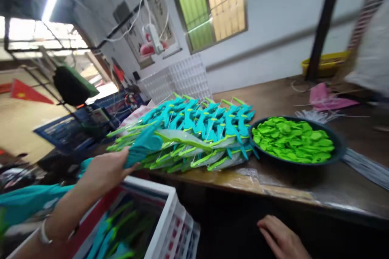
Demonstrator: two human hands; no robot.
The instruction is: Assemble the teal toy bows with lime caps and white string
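Observation:
My left hand (101, 176) reaches over the white crate with its fingers closed on a teal plastic piece (144, 145), blurred by motion. Beyond that piece, a layered stack of teal plastic figures (209, 119) with clear, green-edged wings lies on the table. Inside the white crate (164, 210), under my left forearm, are more teal and green pieces (105, 232). Low on the right, my right hand (282, 236) is in front of the table edge, its fingers loosely extended and nothing visible in them.
A dark round basin (338, 145) of flat green pieces (293, 139) stands on the brown table (273, 180). Grey strips (366, 166) lie to its right, with white strips and a pink bag (330, 99) behind. A white power strip (154, 38) hangs overhead.

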